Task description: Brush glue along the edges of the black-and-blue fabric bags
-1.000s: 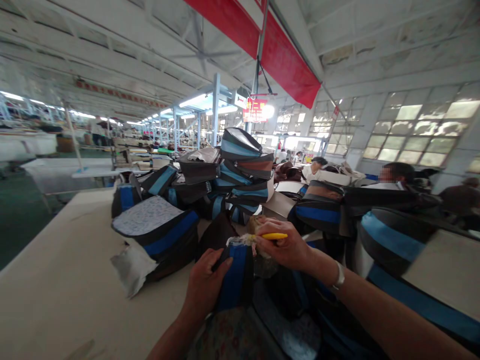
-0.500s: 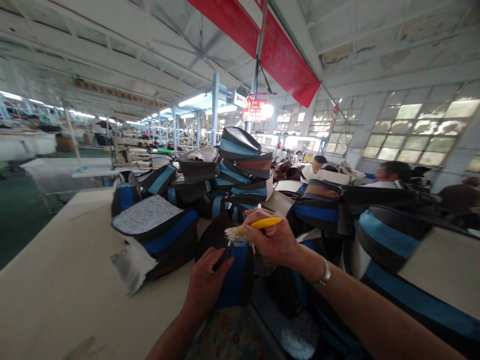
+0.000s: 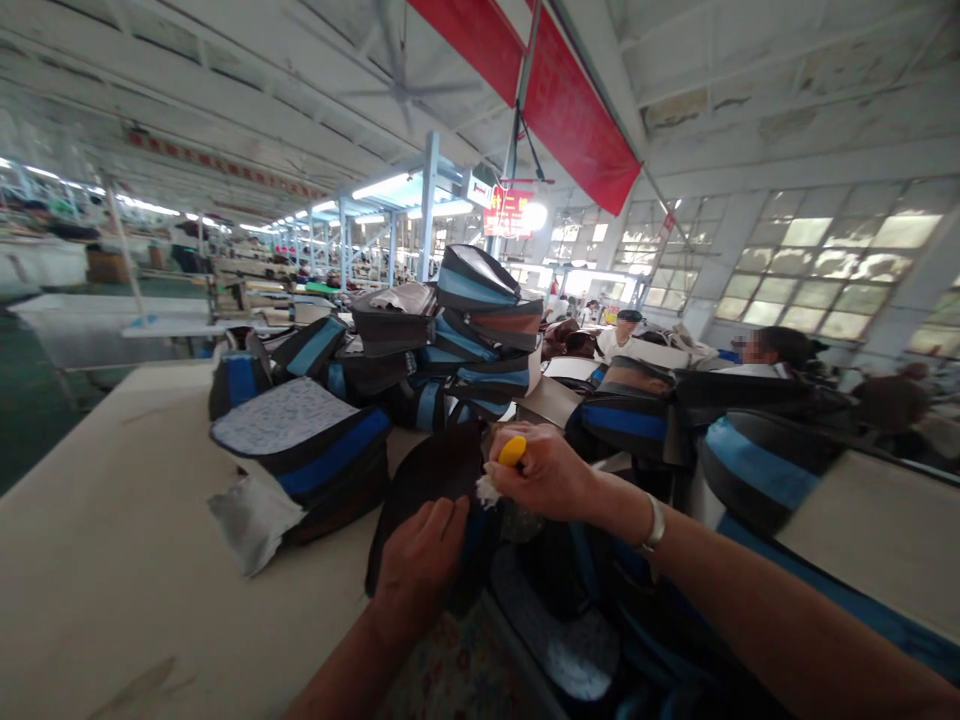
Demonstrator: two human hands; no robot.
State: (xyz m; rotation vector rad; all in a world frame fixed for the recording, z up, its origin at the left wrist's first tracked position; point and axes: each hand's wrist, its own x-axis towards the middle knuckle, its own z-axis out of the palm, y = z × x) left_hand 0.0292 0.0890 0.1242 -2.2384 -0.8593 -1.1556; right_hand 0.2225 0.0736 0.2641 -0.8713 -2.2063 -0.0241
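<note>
My right hand point(image 3: 551, 475) is closed round a small yellow-handled brush point(image 3: 512, 451). Its white bristles point(image 3: 487, 491) point down at the edge of a dark bag piece point(image 3: 431, 465) with a blue band; whether they press on it I cannot tell. My left hand point(image 3: 426, 550) grips the near side of the same bag piece, its fingers bent over the dark fabric and the thumb mostly hidden. Below my right hand lies another dark bag piece with a patterned lining point(image 3: 559, 640).
A pale table point(image 3: 135, 500) stretches to the left. On it lies a blue-banded bag piece point(image 3: 330, 465) with a silvery flap point(image 3: 251, 525). Bag pieces point(image 3: 480, 285) are piled behind my hands, and more point(image 3: 757, 470) stand at the right. People point(image 3: 784, 348) sit farther back.
The dark bag piece has turned, so its broad dark face shows and the blue band shows less. The brush has tipped, bristles lower, handle end toward me. The view has shifted slightly.
</note>
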